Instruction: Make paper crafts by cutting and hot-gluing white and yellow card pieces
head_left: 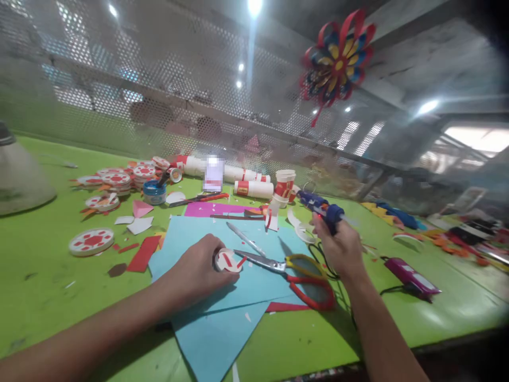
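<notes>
In my left hand (194, 268) is a small round white paper piece (231, 262) with red strips on it, its rim between thumb and fingers. My right hand (344, 249) grips a blue glue gun (332, 212), whose nozzle points forward and left over the table. Between the hands, scissors (284, 268) with one yellow and one red handle lie on light blue paper sheets (222, 329). A silver pen-like stick (244, 239) rests just beyond the scissors' blades.
Stacked white discs with red dots (115, 178) stand at the left, near a blue jar (154, 192). Paper cups (285, 183) and cup stacks (254, 189) line the back. A purple device (413, 278) with a cable lies at right. A lamp-like cone (24, 175) stands far left.
</notes>
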`<state>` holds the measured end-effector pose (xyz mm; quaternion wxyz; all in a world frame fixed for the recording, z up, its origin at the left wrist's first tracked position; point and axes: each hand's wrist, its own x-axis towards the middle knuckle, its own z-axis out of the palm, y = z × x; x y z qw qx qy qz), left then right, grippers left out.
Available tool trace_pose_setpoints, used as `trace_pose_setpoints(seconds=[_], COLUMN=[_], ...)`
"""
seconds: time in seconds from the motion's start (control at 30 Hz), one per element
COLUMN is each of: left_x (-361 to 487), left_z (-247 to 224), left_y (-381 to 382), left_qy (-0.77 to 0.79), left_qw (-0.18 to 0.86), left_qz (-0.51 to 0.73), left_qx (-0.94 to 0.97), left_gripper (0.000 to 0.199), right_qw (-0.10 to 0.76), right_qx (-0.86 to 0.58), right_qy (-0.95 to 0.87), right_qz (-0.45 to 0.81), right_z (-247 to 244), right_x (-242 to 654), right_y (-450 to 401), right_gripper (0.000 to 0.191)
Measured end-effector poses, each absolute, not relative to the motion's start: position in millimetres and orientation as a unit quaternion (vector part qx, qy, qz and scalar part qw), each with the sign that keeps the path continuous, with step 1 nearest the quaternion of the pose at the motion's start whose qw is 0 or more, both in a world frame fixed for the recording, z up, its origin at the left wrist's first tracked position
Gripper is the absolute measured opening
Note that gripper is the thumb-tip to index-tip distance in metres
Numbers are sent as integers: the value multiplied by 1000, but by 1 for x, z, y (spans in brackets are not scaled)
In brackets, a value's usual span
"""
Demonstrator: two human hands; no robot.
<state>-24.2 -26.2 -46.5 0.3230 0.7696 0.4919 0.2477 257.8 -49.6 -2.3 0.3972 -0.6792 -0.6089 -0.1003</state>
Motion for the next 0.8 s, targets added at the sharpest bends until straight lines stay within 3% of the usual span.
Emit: trace_pose_setpoints(seconds=[0.1,0.4,0.8], left_x=[-24,-23,-23], left_z=[-46,-43,-51], left_y=[-27,-30,-30], left_qy=[485,411,371], left_qw=[330,369,348], left_qz=[250,314,336], left_qx=[770,772,792], left_gripper=[35,38,38], right_qw=[398,272,152], right_qx=[-712,-721,-709], right_qy=[-571,-636,-689], right_qz=[-96,-40,-18], right_z=[-6,-41,-51], right_x=[275,270,264], right_y=[-34,-1,5], right_gripper=[51,34,39])
